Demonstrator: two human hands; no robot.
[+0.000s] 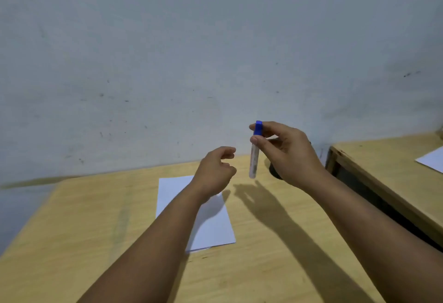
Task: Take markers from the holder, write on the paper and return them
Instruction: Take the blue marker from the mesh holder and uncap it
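Observation:
My right hand (pixel 285 151) pinches a white marker with a blue cap (pixel 254 154) near its capped top, and the marker hangs upright above the table. A dark holder (pixel 274 172) is mostly hidden behind that hand at the table's back edge. My left hand (pixel 215 170) hovers just left of the marker with its fingers loosely curled and nothing in it. Under my left forearm, a white sheet of paper (pixel 211 226) lies flat on the wooden table (pixel 96 218).
A grey, scuffed wall rises right behind the table. A second wooden table (pixel 383 158) stands to the right across a dark gap, with another white sheet (pixel 432 160) on it.

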